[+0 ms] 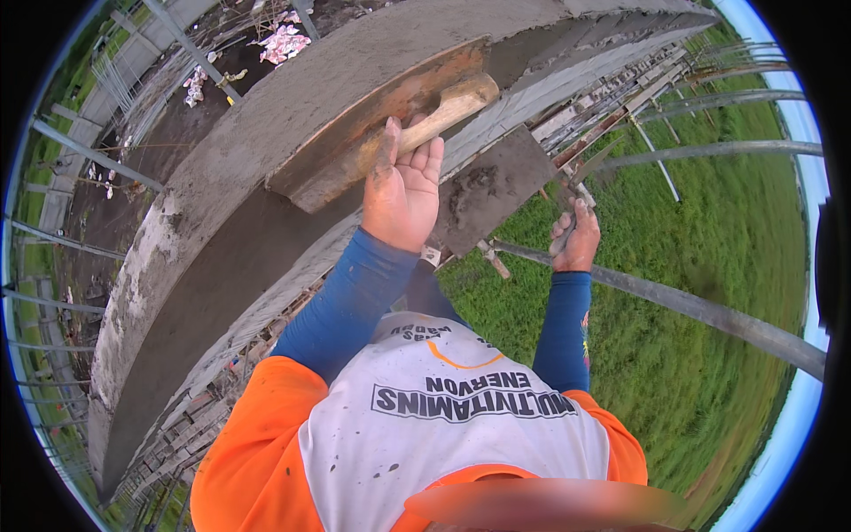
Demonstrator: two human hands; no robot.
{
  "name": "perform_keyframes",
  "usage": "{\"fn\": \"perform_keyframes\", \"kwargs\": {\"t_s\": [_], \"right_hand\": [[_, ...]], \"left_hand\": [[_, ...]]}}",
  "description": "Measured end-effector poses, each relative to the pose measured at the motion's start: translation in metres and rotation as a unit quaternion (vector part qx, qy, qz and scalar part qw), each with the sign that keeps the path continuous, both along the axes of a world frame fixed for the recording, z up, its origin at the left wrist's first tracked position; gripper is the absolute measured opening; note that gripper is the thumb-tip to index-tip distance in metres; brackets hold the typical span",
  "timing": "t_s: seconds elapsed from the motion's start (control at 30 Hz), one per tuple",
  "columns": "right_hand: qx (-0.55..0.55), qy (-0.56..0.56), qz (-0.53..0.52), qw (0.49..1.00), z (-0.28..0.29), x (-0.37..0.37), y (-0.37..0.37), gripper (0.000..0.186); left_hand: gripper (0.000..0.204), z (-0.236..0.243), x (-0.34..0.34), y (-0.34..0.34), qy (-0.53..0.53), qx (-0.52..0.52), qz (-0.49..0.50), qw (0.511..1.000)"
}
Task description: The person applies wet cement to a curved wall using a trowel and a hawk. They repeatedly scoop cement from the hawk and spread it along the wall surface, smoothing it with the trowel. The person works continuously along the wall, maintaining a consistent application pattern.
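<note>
My left hand (405,191) grips the rear of the handle of a long wooden float (328,168). The float's flat board lies against the wet grey plaster on the side of a concrete wall top (239,257). To the right, my right hand (576,238) is closed around the handle of a small pointed trowel (592,161), its blade tilted up and away from me. Between the two hands is a dark square mortar board (519,168) with a heap of wet mortar (474,191) on it.
Metal scaffold pipes (691,310) cross on the right above green grass (709,230). Stacked planks (612,102) run along the wall's outer side. At left, beyond the wall, are more pipes (97,160), dark ground and pale torn bags (282,43).
</note>
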State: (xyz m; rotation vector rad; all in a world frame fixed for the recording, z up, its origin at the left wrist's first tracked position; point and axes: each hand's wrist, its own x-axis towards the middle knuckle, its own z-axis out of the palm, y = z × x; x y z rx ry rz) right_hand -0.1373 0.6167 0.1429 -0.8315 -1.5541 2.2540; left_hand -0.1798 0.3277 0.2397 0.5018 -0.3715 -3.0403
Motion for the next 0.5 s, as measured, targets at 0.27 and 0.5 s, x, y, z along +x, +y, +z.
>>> {"fn": "perform_keyframes", "kwargs": {"t_s": [0.27,0.5], "right_hand": [[0.019,-0.044,0.001,0.999,-0.01,0.019,0.001,0.023],[0.008,-0.057,0.002,0.998,-0.025,0.037,-0.006,0.018]], "left_hand": [[0.065,-0.022,-0.012,-0.006,0.008,-0.004,0.009,1.0],[0.046,-0.149,-0.002,-0.013,-0.095,-0.011,0.019,0.995]]}}
